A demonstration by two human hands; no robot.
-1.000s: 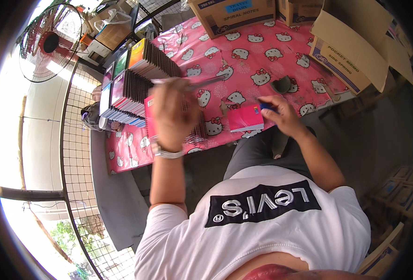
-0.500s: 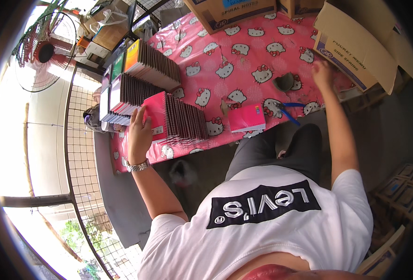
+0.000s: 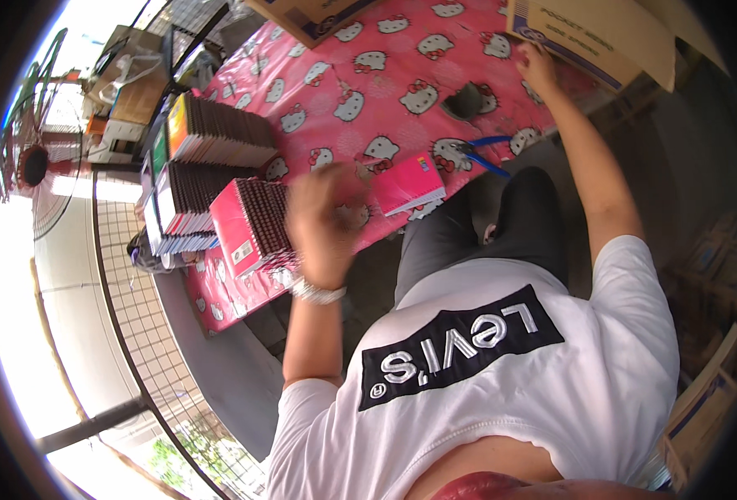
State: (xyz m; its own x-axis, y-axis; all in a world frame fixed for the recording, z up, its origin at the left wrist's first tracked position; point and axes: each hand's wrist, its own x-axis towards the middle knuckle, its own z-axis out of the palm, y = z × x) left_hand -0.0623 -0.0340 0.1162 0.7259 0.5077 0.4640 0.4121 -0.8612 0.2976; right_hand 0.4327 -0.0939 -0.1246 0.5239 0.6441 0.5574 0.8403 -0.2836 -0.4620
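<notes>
At the left of the table (image 3: 377, 108), taller stacks of dark-spined notebooks (image 3: 222, 133) stand just behind a pink notebook stack (image 3: 233, 227), whose near cover carries a small pale label and whose dark spiral bindings face right. Immediately right of that stack is the left hand (image 3: 322, 221), blurred, with a silver band (image 3: 318, 292) at the wrist; whether its fingers are apart, together or closed on anything cannot be told. The pink notebook (image 3: 408, 179) lies flat near the table's front edge, just right of the left hand and slightly farther out, its long axis running across the table and rising a little toward the far right. The left hand is clearly the nearer; the right is well apart from it. Cover noted as bright pink, with a small multicoloured mark at the far right corner and white page edges along the near side. Just right of it rest pliers with blue handles (image 3: 492, 140). Farthest right, the right hand (image 3: 537, 71) is beside a cardboard box (image 3: 568, 42); no held item is visible, and the setting of its fingers cannot be told.
</notes>
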